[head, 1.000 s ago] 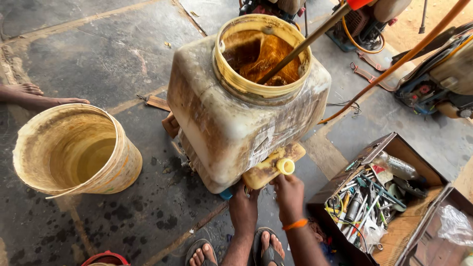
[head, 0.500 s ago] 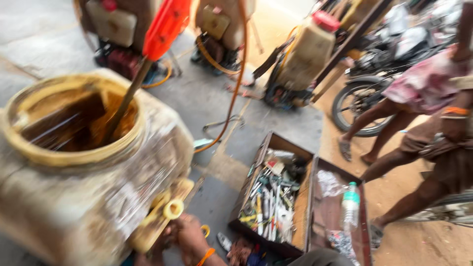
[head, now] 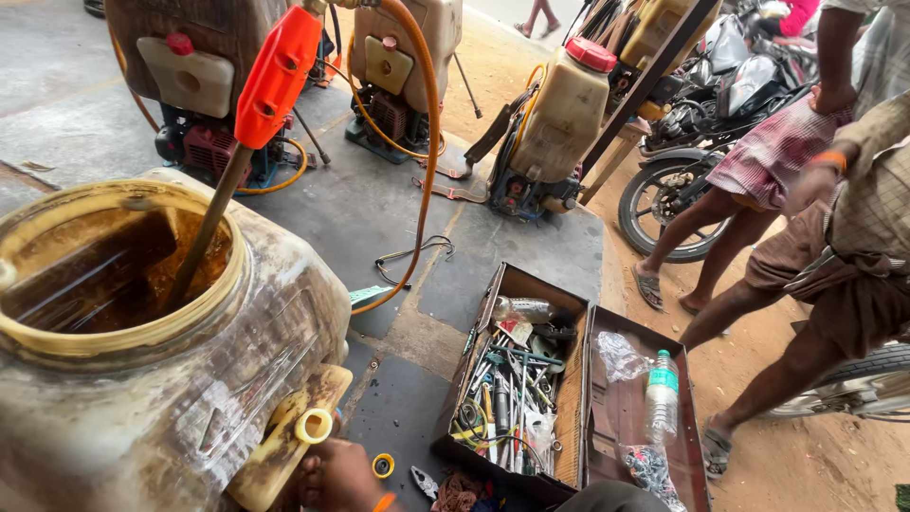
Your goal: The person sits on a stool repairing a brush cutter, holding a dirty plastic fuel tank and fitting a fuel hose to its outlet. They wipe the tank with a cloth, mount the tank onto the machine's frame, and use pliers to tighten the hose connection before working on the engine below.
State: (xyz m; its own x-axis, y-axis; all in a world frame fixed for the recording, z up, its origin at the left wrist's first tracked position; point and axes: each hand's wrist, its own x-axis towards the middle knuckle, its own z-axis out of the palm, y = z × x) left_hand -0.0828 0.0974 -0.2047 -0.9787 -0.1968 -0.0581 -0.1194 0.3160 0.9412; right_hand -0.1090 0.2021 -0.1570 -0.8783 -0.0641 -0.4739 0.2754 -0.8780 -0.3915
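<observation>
A large grimy plastic sprayer tank [head: 237,360] fills the lower left. Its wide yellow-rimmed mouth [head: 114,337] is open, showing brown liquid, and a rod with an orange handle [head: 275,76] leans into it. At the tank's lower corner is a yellowish outlet fitting [head: 311,427] with a round yellow end. My right hand [head: 336,474], with an orange wristband, curls against this fitting at the bottom edge. My left hand is out of sight.
An open tool box [head: 517,379] full of tools lies on the floor to the right, a plastic bottle [head: 661,393] in its lid. A yellow tape roll [head: 383,465] lies nearby. Other sprayers [head: 559,114] stand behind. Two people [head: 758,190] and a motorcycle wheel [head: 654,204] are at right.
The view has swung up and right, away from the bucket and toward the tool box and people. My left hand has dropped out of view; my right stays at the fitting.
</observation>
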